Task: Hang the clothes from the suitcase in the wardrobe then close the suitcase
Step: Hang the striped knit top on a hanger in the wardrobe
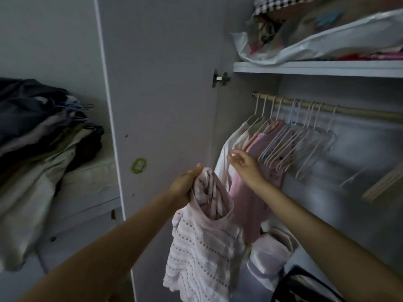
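**Head view: pink garment held at the open wardrobe**

Head camera looks down both bare forearms toward the wardrobe rail [327,106], a pale wooden rod under a white shelf [316,69]. The left hand [185,184] is below and left of the rail, fingers curled round the bunched top of a pale pink dotted knit garment [202,247], which hangs down from that grip. The right hand [244,164] is raised just below the rail's left end, holding nothing, its fingers loosely spread and slightly bent, at or touching the hung clothes [257,171]: a white piece and several pink ones on pale wire hangers [294,136]. Further right along the rail, more of those hangers appear bare and lean together.

Above the rail, the shelf carries a white plastic bag [327,40] stuffed with fabrics. Left of the rail stands the open wardrobe door [163,105], with a small green sticker [139,165] low on its panel. Far left of the rail, beyond the door, a pile of dark and beige clothes on hangers [37,138] lies on a mattress. Beneath the rail, at the wardrobe floor, sit pale bundles [270,256] and a dark bag [305,286].
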